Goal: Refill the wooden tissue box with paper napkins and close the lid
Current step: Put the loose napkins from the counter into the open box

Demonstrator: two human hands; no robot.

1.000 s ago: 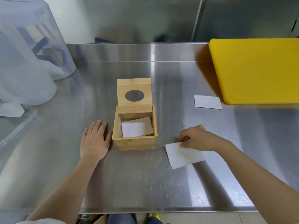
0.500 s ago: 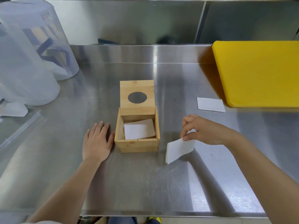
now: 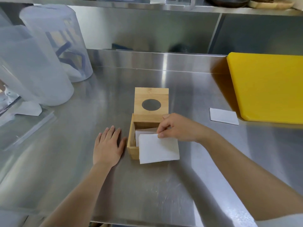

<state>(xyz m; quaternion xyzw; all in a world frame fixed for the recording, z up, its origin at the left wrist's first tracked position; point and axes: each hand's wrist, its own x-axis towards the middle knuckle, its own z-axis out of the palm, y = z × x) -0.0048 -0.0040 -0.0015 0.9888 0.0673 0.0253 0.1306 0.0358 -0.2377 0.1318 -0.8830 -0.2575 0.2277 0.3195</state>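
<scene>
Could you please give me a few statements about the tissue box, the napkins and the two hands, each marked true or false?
1. The lid of the wooden box stands open. True.
2. The right hand pinches a white napkin over the box. True.
3. The left hand holds the lid. False: it lies flat on the steel counter, left of the box.
4. The box is empty. False: a napkin inside shows behind the held one.
5. A spare napkin lies on the counter beside the yellow board. True.
6. The spare napkin lies on top of the yellow board. False: it lies on the counter.
</scene>
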